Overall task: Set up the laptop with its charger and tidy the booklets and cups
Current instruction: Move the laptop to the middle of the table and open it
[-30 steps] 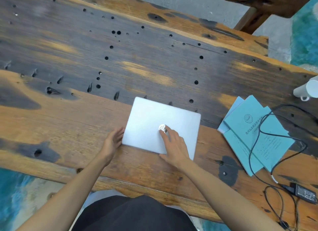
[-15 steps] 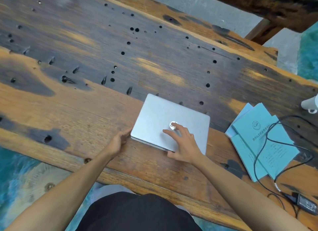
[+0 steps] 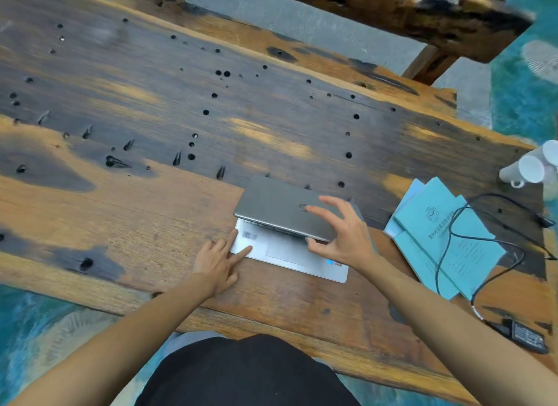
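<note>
A silver laptop (image 3: 271, 207) lies near the table's front edge with its lid partly raised. My right hand (image 3: 338, 233) grips the lid's front edge, thumb under it and fingers on top. My left hand (image 3: 219, 259) presses flat on the base's front left corner, fingers apart. Light blue booklets (image 3: 434, 221) lie fanned out to the right. The black charger cable (image 3: 453, 239) loops across them and runs to the power brick (image 3: 527, 336) at the front right. Two white cups (image 3: 527, 170) lie on their sides at the right edge.
The table is a worn wooden slab (image 3: 151, 200) with dark patches and many drilled holes. A wooden bench (image 3: 407, 15) stands behind it. The floor around is teal. My dark clothing shows at the bottom.
The laptop was shut a second ago with my right hand flat on its lid. Now the lid is lifted a little and my left hand has moved onto the base.
</note>
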`<state>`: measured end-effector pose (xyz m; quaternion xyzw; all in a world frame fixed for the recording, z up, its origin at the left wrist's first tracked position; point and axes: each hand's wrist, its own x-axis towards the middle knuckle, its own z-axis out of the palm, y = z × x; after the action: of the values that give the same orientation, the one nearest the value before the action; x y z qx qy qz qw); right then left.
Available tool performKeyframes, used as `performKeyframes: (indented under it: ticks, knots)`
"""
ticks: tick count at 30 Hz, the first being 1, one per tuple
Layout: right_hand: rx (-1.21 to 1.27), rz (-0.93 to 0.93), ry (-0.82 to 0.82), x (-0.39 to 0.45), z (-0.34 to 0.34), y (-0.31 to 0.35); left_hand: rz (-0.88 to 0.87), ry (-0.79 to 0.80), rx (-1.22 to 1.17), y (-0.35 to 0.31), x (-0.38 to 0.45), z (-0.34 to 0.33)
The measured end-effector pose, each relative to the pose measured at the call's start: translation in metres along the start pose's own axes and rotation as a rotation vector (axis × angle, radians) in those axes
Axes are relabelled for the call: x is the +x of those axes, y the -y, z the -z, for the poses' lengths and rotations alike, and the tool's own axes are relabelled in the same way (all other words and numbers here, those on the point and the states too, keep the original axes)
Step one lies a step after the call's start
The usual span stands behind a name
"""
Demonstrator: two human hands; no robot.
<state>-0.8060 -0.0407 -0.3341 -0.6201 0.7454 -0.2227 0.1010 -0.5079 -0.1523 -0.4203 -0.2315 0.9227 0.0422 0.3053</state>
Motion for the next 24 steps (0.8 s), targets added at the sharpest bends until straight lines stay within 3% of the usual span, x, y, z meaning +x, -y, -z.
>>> performKeyframes:
  ticks: [5, 13, 18, 24]
  knots:
    - [-0.145, 0.059, -0.139, -0.002, 0.009, 0.005, -0.158, 0.014, 0.197, 0.006, 0.004, 0.011]
    - [-0.285, -0.230, -0.384, 0.030, -0.002, 0.022, -0.440, 0.106, 0.335, 0.042, 0.026, 0.025]
    - [-0.299, -0.396, -0.381, 0.064, -0.014, 0.023, -0.464, 0.139, 0.314, 0.044, 0.032, 0.022]
    - [-0.363, -0.412, -0.344, 0.101, -0.018, -0.001, -0.461, 0.122, 0.230, 0.046, 0.032, 0.007]
